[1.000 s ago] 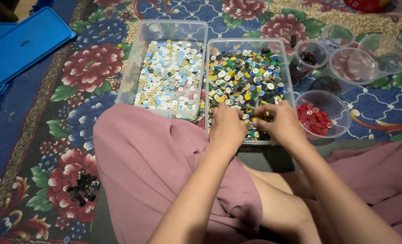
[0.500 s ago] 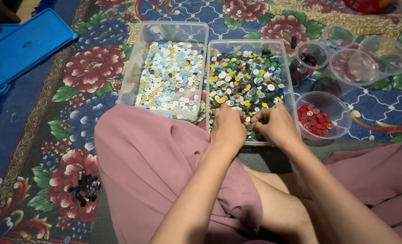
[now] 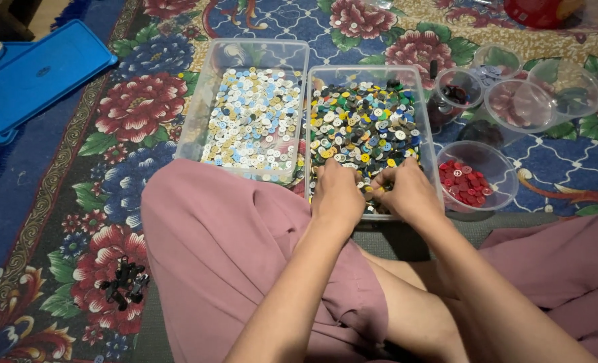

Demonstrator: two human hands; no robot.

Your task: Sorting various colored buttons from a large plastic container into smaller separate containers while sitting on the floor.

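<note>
Multicolour buttons (image 3: 363, 124) in clear bin (image 3: 425, 138): L hand (image 3: 337, 195) & R hand (image 3: 410, 193) digging (finger state unclear).

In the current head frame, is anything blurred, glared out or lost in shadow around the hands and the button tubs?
Head view: sharp around the left hand and right hand; buttons in the mixed-colour tub read individually. Mild glare on the pale-button tub rim and the empty clear bowls. Top-left corner falls into shadow; the black clips on the carpet are dim.
</note>
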